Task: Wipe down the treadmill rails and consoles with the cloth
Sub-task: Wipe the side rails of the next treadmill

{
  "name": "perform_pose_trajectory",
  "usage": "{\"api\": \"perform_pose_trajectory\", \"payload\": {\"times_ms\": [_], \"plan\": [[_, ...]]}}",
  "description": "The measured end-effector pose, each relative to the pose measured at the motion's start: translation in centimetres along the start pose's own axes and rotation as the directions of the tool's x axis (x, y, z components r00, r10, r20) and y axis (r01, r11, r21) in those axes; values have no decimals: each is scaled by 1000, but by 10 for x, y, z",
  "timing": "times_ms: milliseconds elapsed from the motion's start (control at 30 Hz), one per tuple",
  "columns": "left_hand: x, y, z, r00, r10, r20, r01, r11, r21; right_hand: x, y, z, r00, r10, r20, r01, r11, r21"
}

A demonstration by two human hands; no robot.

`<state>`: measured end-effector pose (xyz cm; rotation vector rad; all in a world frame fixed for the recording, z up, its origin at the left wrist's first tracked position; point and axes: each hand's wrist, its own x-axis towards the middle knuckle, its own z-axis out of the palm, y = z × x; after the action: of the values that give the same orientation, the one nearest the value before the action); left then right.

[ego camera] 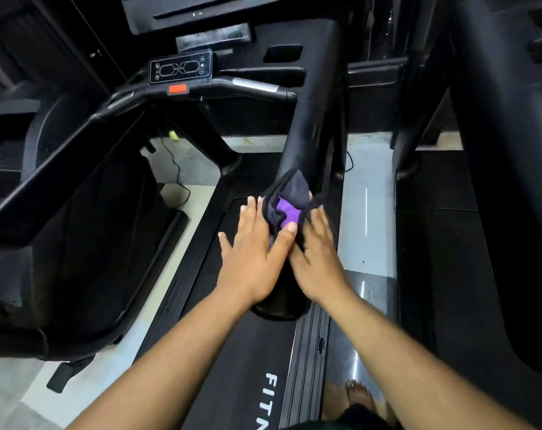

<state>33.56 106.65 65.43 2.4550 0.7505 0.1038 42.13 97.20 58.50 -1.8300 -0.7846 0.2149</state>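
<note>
A thick black treadmill rail [310, 125] runs from the console down to its rounded near end in mid-frame. A dark cloth with a purple patch [286, 203] is bunched on top of the rail. My left hand [254, 252] lies flat over the rail with spread, straight fingers, its thumb resting on the cloth. My right hand [319, 252] lies on the rail's right side with its fingers on the cloth's edge. The small control console [181, 68] with a red stop button [177, 89] sits at the far end on the crossbar.
The treadmill belt [251, 352] with white lettering lies below the rail. Another treadmill's black rail [55, 175] crosses at left, a third machine [505, 150] stands at right. A black cable [178, 172] trails on the light floor. A bare foot [358, 394] shows at the bottom.
</note>
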Motion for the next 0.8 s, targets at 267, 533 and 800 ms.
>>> {"api": "perform_pose_trajectory", "payload": {"times_ms": [267, 533, 800], "plan": [[67, 24, -7, 999, 18, 38, -27, 970, 241, 155, 18, -31, 991, 128, -49, -129, 991, -25], [73, 14, -1, 998, 63, 21, -66, 982, 179, 94, 36, -11, 998, -43, -51, 46, 997, 60], [72, 16, -3, 998, 44, 53, -53, 983, 177, 159, 53, -30, 951, 278, -137, -193, 877, 440]]}}
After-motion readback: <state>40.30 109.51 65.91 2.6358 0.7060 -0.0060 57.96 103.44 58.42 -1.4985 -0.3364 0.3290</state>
